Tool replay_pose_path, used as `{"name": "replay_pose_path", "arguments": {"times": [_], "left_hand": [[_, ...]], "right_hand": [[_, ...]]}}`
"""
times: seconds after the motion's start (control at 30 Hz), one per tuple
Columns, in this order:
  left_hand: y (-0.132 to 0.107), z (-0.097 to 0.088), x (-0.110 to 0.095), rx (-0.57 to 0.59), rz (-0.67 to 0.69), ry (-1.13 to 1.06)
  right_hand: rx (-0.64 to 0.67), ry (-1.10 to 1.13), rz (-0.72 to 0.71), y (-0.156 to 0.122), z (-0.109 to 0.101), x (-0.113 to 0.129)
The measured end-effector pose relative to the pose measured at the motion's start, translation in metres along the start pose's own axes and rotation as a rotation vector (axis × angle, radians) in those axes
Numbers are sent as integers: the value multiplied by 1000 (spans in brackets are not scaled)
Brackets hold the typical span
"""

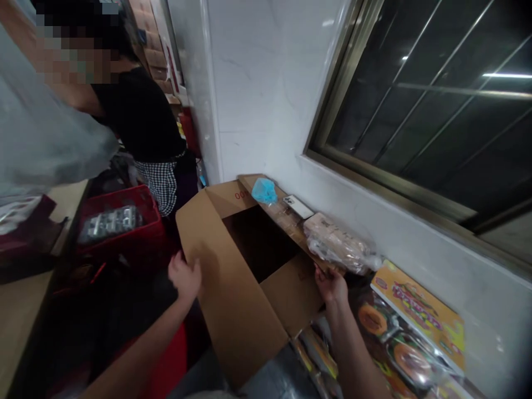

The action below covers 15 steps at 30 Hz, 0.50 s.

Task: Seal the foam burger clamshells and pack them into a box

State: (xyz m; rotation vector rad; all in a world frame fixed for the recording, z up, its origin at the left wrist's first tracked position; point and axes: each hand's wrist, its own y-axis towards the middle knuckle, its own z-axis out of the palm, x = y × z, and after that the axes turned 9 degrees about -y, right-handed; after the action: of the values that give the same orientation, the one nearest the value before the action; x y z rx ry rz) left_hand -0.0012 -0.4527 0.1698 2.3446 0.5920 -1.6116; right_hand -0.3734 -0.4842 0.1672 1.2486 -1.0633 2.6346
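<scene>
A large open cardboard box stands in front of me with its flaps spread out and a dark inside. My left hand is closed on the edge of the near left flap. My right hand grips the right side of the box, at the corner where the near flap meets the far one. Neither hand holds anything else.
A blue plastic bag, a small flat card and a clear wrapped bundle lie on the far flap by the white wall. Colourful packets lie at right. A person in black stands by a red crate at left.
</scene>
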Motion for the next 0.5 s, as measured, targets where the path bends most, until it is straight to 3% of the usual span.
{"name": "replay_pose_path", "arguments": {"times": [0.1,0.2,0.27,0.37,0.5], "left_hand": [[-30,-26,51,23,-204,-113],[-45,-28,56,39,-233,-263],[-47,-32,40,23,-159,-408],[-47,-40,-1,13,73,-504],[-41,-27,-63,53,375,-155]], "right_hand": [[-9,2,-4,-3,3,8],[-1,-6,-8,-8,7,16],[8,-17,-2,-11,8,19],[20,-40,18,-13,9,21],[36,-60,51,-12,10,26]]}}
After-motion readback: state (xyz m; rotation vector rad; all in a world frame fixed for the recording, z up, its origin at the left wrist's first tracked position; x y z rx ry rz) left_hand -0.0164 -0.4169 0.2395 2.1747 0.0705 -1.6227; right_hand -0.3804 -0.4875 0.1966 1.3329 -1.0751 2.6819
